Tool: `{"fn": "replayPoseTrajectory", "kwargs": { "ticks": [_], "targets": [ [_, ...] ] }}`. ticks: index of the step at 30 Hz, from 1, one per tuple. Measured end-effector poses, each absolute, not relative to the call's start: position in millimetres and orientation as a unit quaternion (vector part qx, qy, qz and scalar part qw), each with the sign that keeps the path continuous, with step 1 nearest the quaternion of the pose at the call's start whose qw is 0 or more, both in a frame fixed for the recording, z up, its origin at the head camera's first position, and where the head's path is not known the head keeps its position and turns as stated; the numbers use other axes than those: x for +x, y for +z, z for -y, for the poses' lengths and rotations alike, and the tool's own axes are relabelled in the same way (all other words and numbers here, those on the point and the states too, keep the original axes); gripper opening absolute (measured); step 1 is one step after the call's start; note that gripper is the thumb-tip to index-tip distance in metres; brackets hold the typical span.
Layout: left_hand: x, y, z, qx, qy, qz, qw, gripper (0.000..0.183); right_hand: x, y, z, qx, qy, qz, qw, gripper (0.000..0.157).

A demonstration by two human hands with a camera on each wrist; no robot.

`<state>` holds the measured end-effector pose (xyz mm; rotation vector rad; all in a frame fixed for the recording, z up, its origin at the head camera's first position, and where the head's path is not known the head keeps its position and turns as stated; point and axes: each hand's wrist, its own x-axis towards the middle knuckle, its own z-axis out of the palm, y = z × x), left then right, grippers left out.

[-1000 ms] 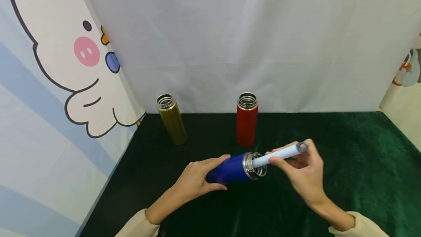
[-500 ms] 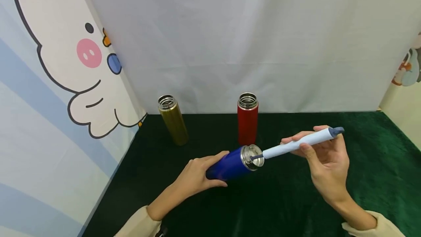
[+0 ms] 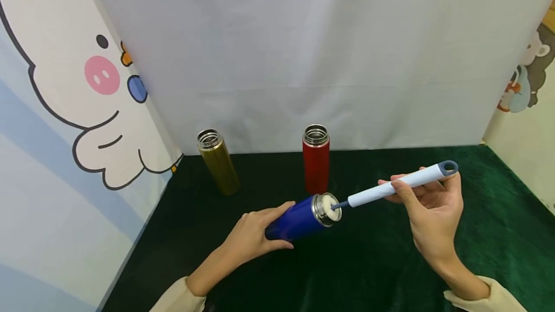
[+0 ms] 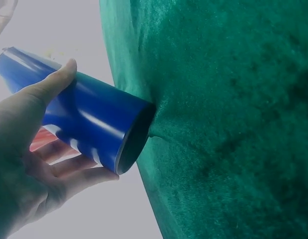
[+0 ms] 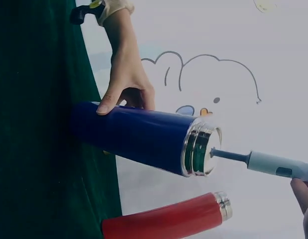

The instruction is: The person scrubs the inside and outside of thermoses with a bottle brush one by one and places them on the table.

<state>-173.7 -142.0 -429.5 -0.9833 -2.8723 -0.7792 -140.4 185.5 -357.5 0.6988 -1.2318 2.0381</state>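
Observation:
My left hand (image 3: 249,235) grips a blue bottle (image 3: 295,219) round its body, tilted with its steel mouth up to the right. In the left wrist view the thumb lies on one side of the bottle (image 4: 94,114) and the fingers on the other. My right hand (image 3: 435,215) pinches the pale blue handle of a bottle brush (image 3: 394,188), which has a dark loop at its end. The brush's dark stem enters the bottle's mouth. Its white sponge head (image 3: 330,207) shows at the opening; how much lies inside is hidden.
An uncapped red bottle (image 3: 316,165) stands upright behind the blue one. Farther left stands an uncapped gold bottle (image 3: 218,165). Dark green cloth (image 3: 498,206) covers the table, with a pale curtain (image 3: 325,52) along its back and a cartoon-printed sheet (image 3: 56,85) on the left.
The right hand has drawn the brush outward to the right, so its stem and then the white sponge have come into sight at the mouth. The left hand keeps its hold on the bottle.

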Motion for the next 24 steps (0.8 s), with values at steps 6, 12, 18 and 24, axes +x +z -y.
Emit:
{"fn": "replayPoseTrajectory", "kwargs": {
  "ticks": [6, 12, 18, 24],
  "targets": [
    [-173.7, -430.3, 142.7, -0.319, -0.249, 0.914, 0.009, 0.086, -143.5, -363.2, -192.5, 0.272, 0.786, 0.473, 0.290, 0.040],
    [-173.1, -431.6, 144.3, -0.320, -0.256, 0.912, 0.012, 0.087, -141.7, -362.9, -196.2, 0.291, 0.775, 0.494, 0.266, 0.039],
    [-172.0, -433.4, 147.3, -0.314, -0.266, 0.911, 0.010, 0.087, -139.1, -361.5, -190.9, 0.308, 0.766, 0.504, 0.255, 0.043],
    [-172.7, -432.1, 146.9, -0.315, -0.271, 0.910, 0.012, 0.086, -138.5, -360.9, -189.1, 0.321, 0.751, 0.521, 0.248, 0.044]
  ]
}}
